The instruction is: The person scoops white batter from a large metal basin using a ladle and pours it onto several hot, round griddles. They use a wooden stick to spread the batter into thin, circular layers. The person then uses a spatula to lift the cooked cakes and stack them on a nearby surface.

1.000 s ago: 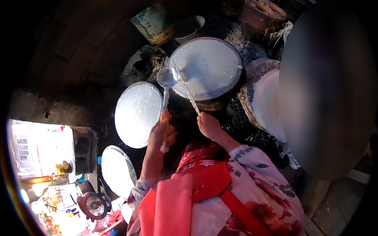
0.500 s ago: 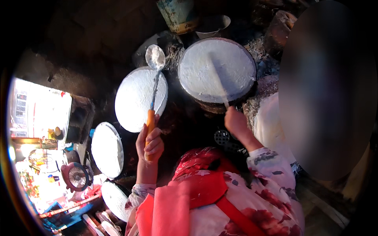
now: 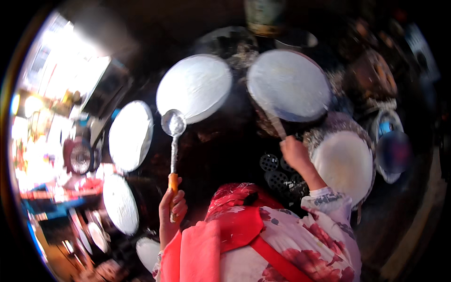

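My left hand [image 3: 172, 209] is closed round the orange handle of a metal ladle [image 3: 174, 123], whose bowl holds something white and sits at the lower edge of a white-coated round griddle [image 3: 195, 84]. My right hand [image 3: 293, 152] grips a thin pale stick [image 3: 276, 123]. Its blurred far end reaches the lower edge of another coated griddle [image 3: 289, 80], right of the first. Below and right of that hand is a paler round griddle [image 3: 342, 167] with a crusted rim.
More white discs [image 3: 129, 136] line the left, beside a fan [image 3: 80, 155] and a bright opening. Perforated black cylinders [image 3: 268, 162] lie between my arms. A bucket [image 3: 263, 16] and basin [image 3: 295, 39] stand behind, a brown cylinder [image 3: 373, 75] and a pale container [image 3: 390, 174] at right.
The whole view has swung, bringing more discs into sight at left. The ladle has left the right-hand griddle and dropped to the middle-left one. My right hand and stick have shifted right and down.
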`<state>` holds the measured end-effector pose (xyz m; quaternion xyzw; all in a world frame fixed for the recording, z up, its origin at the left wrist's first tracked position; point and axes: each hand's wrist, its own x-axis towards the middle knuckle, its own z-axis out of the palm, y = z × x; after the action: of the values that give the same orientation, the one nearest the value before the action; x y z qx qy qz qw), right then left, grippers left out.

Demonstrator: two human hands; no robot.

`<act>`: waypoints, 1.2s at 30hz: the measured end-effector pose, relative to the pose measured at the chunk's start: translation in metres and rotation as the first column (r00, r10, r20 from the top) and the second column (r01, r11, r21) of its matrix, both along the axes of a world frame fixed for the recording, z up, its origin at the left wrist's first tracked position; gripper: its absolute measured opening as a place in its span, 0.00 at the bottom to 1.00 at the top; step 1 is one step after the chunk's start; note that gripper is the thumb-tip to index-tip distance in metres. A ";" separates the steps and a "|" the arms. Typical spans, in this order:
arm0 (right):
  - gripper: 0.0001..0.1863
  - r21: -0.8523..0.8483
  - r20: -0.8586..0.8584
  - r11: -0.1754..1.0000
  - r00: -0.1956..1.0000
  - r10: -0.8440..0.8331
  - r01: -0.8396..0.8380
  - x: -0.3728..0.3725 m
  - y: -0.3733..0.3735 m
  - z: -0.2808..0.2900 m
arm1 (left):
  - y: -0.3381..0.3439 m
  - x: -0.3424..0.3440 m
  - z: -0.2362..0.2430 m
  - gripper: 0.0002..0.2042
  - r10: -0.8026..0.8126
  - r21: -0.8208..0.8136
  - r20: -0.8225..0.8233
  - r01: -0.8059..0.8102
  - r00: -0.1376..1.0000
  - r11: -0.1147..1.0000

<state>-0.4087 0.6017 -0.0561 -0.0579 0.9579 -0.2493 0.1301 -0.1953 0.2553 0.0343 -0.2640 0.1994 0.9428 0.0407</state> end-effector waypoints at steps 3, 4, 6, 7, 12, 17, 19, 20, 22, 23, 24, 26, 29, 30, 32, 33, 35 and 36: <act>0.16 -0.075 -0.151 0.968 0.957 -0.247 0.238 -0.020 0.032 -0.042 | 0.003 0.050 -0.010 0.18 0.016 0.015 -0.026 -0.016 1.000 1.000; 0.17 0.025 -0.156 0.975 0.964 -0.216 0.222 -0.014 0.026 -0.044 | 0.004 0.071 -0.015 0.18 0.051 0.031 -0.030 -0.050 0.998 0.998; 0.18 0.126 -0.113 0.992 0.994 -0.006 0.020 0.016 0.008 -0.044 | 0.008 0.104 -0.019 0.19 0.092 0.069 -0.045 -0.089 0.995 0.994; 0.17 0.126 -0.149 0.985 0.979 0.136 -0.117 0.027 0.005 -0.044 | 0.010 0.121 -0.020 0.19 0.126 0.087 -0.030 -0.123 0.992 0.989; 0.15 -0.383 0.216 0.847 0.927 -0.306 0.369 0.008 0.028 -0.090 | 0.028 0.209 -0.032 0.20 0.293 0.121 -0.117 -0.279 0.949 0.953; 0.19 0.002 -0.141 0.987 0.977 0.161 -0.162 0.068 0.002 -0.092 | 0.039 0.275 -0.043 0.18 0.478 0.303 -0.139 -0.423 0.867 0.854; 0.21 -0.016 -0.181 0.983 0.968 0.176 -0.182 0.094 -0.035 -0.062 | 0.043 0.300 -0.045 0.18 0.518 0.314 -0.182 -0.450 0.836 0.836; 0.20 -0.151 -0.152 0.984 0.986 0.076 -0.099 0.077 -0.035 -0.085 | 0.045 0.308 -0.045 0.17 0.531 0.288 -0.204 -0.468 0.822 0.835; 0.17 -0.069 -0.291 0.967 0.932 0.217 -0.247 0.107 -0.081 -0.051 | 0.048 0.326 -0.045 0.17 0.590 0.273 -0.195 -0.534 0.784 0.800; 0.15 -0.031 -0.283 0.947 0.912 0.297 -0.318 0.122 -0.102 -0.038 | 0.049 0.332 -0.040 0.17 0.610 0.255 -0.185 -0.562 0.771 0.787; 0.13 -0.022 -0.395 0.883 0.815 0.424 -0.470 0.128 -0.116 -0.034 | 0.049 0.336 -0.040 0.17 0.616 0.216 -0.164 -0.581 0.771 0.785; 0.11 0.080 -0.387 0.814 0.735 0.557 -0.575 0.142 -0.160 -0.021 | 0.047 0.346 -0.039 0.16 0.627 0.151 -0.125 -0.610 0.769 0.778; 0.12 -0.010 -0.606 0.639 0.513 0.608 -0.769 0.137 -0.226 -0.012 | 0.046 0.353 -0.039 0.14 0.633 0.122 -0.075 -0.623 0.771 0.773; 0.12 0.026 -0.604 0.621 0.483 0.634 -0.783 0.137 -0.250 -0.004 | 0.047 0.354 -0.041 0.14 0.637 0.119 -0.078 -0.628 0.767 0.769; 0.11 0.049 -0.629 0.526 0.383 0.677 -0.849 0.131 -0.300 -0.003 | 0.050 0.355 -0.040 0.17 0.685 0.112 -0.058 -0.677 0.726 0.727; 0.09 0.065 -0.656 0.457 0.307 0.689 -0.887 0.129 -0.329 -0.008 | 0.051 0.355 -0.033 0.17 0.719 0.059 -0.050 -0.717 0.693 0.695; 0.05 0.186 -0.684 0.372 0.152 0.714 -0.909 0.115 -0.376 -0.012 | 0.048 0.348 -0.028 0.16 0.769 -0.010 -0.032 -0.769 0.639 0.639; 0.05 0.244 -0.689 0.356 0.097 0.718 -0.902 0.105 -0.396 -0.010 | 0.044 0.344 -0.030 0.15 0.788 -0.033 -0.019 -0.789 0.615 0.614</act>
<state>-0.3033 0.2060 -0.0662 -0.6838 0.6869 -0.2041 -0.1375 0.1485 0.2997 0.0048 -0.3243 0.0812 0.8614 -0.3825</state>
